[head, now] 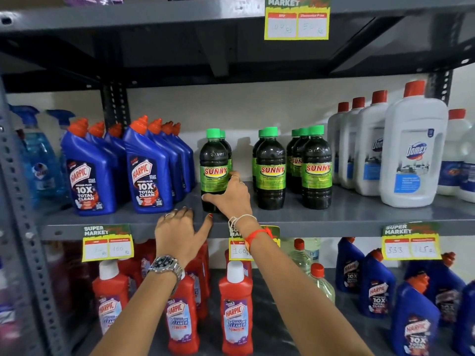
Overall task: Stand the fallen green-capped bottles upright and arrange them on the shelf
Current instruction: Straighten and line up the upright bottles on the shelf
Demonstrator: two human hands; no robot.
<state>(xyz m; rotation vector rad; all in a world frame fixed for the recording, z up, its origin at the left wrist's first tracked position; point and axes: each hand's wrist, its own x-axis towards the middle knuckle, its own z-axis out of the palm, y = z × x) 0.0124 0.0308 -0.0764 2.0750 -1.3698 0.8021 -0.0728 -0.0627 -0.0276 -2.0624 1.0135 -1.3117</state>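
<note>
Several dark green-capped Sunny bottles stand upright on the grey middle shelf (334, 214). The leftmost bottle (213, 165) stands in front of another one. My right hand (231, 195) wraps around its lower body, thumb at the left and fingers at the right. To the right stand a middle pair (271, 170) and a right row (316, 170), both upright. My left hand (180, 232) rests flat on the shelf's front edge just left of the held bottle, fingers spread, holding nothing. None of the green-capped bottles lies on its side.
Blue Harpic bottles (149, 176) crowd the shelf to the left, and white Domex bottles (413, 155) to the right. Blue spray bottles (38, 160) stand at the far left. Red and blue Harpic bottles fill the shelf below. Price tags (108, 244) hang from the shelf edge.
</note>
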